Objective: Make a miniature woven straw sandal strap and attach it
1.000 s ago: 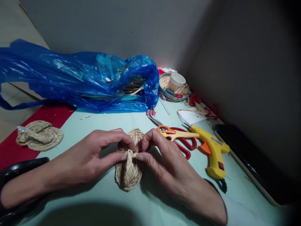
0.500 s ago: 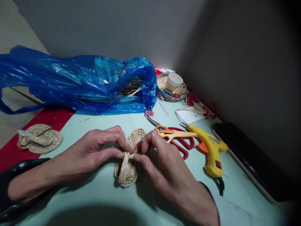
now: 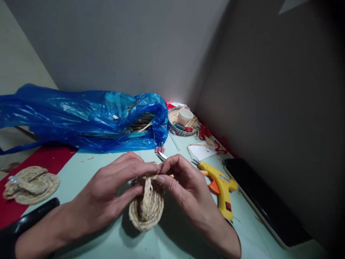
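- From my end of the head view, the woven straw slipper (image 3: 146, 212) sits between the two hands, touching both; the shadow under it suggests that it is raised off the pale green surface (image 3: 77, 176), though I cannot be sure.
- I read its long axis as running roughly from 12 to 6 o'clock, with the rounded near end at 6; the fingers hide the far end from me.
- A braided strap (image 3: 148, 198) follows that same line up the middle and ends where the fingertips gather.
- The right hand (image 3: 190, 189) reaches in from 4 o'clock, its grip narrow, thumb and forefinger pinching at the strap's far end; from that pinch, most of the slipper I can see lies toward 7 o'clock.
- The left hand (image 3: 110, 189) comes in from 8 o'clock, thumb against the slipper's left side, fingers arched over the far part; I judge that this grip holds the slipper, its fingertips being partly hidden.
- Neither hand is nearer, by my reading: the left covers more of the body, the right has the strap's end.
- Around the slipper, I see a second straw slipper (image 3: 40, 185) well apart at 9 o'clock, a yellow hot glue gun (image 3: 223, 196) at 3 and a scissor blade (image 3: 162, 155) near 1.
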`<act>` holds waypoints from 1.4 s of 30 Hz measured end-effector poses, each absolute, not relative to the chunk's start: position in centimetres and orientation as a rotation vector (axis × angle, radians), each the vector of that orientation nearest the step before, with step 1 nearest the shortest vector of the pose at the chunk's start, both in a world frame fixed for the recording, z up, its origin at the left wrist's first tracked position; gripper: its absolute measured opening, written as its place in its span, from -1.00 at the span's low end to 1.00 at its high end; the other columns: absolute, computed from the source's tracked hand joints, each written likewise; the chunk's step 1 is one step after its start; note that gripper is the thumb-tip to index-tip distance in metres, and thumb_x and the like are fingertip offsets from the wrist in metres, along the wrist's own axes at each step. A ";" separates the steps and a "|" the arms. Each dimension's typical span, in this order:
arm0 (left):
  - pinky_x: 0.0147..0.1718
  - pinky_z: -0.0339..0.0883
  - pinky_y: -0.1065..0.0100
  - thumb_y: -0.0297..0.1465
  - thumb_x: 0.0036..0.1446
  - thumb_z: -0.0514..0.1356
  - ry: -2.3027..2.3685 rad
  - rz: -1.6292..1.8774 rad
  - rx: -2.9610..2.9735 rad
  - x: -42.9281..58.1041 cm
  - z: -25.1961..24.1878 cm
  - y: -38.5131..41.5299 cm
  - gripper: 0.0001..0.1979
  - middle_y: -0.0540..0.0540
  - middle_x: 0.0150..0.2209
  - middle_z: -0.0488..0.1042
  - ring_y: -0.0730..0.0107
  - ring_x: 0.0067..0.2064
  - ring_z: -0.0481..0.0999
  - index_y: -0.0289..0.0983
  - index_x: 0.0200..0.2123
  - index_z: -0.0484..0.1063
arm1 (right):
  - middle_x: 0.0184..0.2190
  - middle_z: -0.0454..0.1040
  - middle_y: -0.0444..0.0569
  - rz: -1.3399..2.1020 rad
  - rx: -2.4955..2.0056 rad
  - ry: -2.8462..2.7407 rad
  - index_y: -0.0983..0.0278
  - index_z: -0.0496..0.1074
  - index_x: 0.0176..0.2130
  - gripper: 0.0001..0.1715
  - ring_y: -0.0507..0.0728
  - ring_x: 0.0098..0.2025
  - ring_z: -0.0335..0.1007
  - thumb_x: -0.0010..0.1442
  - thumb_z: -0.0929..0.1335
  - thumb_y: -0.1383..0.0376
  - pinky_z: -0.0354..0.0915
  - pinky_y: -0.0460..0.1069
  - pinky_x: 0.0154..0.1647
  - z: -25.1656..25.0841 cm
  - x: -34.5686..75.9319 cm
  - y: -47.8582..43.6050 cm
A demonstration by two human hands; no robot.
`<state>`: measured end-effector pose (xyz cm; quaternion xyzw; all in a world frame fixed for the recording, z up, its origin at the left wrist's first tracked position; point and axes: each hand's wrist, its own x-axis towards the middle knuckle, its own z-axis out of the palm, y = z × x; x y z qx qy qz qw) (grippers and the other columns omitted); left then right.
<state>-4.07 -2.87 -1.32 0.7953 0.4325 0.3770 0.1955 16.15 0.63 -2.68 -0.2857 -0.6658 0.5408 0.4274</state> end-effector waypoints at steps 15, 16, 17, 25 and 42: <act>-0.15 0.39 0.27 -0.59 0.27 0.16 1.145 1.315 2.766 -3.9 -2.1 -3.1 -0.60 -0.13 -0.08 0.62 0.29 -0.09 0.56 -0.19 0.13 0.45 | -0.29 0.50 -0.12 1.324 -0.706 -1.579 0.22 0.38 -0.28 -0.90 0.07 -0.22 0.44 0.24 0.40 0.39 0.34 -0.01 -0.14 -2.7 16.0 0.2; -0.14 0.39 0.26 -0.60 0.26 0.18 1.131 1.255 2.803 -4.1 -1.8 -3.1 -0.61 -0.14 -0.08 0.63 0.27 -0.09 0.56 -0.21 0.12 0.45 | -0.28 0.49 -0.12 1.302 -0.713 -1.607 0.22 0.38 -0.27 -0.90 0.07 -0.21 0.44 0.25 0.39 0.39 0.33 -0.01 -0.13 -2.9 16.0 0.2; -0.12 0.39 0.24 -0.59 0.24 0.21 1.109 1.191 2.843 -4.3 -1.5 -3.1 -0.61 -0.16 -0.09 0.63 0.26 -0.08 0.57 -0.23 0.11 0.44 | -0.28 0.49 -0.12 1.288 -0.712 -1.626 0.22 0.38 -0.27 -0.90 0.07 -0.21 0.43 0.25 0.39 0.40 0.33 -0.01 -0.13 -3.0 16.0 0.2; -0.10 0.28 0.13 -0.45 0.37 0.08 1.028 1.163 2.921 -4.6 -2.3 -3.2 -0.68 -0.28 -0.06 0.65 0.18 -0.03 0.57 -0.26 0.15 0.37 | -0.30 0.49 -0.15 1.325 -0.636 -1.634 0.21 0.37 -0.26 -0.90 0.06 -0.21 0.44 0.28 0.39 0.38 0.34 -0.01 -0.13 -3.6 15.7 0.0; -0.28 0.36 0.58 -0.66 0.22 0.20 1.187 1.248 2.593 -3.5 -1.7 -2.3 -0.74 -0.04 -0.20 0.51 0.55 -0.23 0.53 -0.26 -0.12 0.53 | -0.23 0.51 -0.12 1.118 -0.823 -1.774 0.22 0.43 -0.21 -0.92 0.07 -0.16 0.43 0.36 0.32 0.33 0.31 -0.03 -0.13 -2.2 16.4 0.4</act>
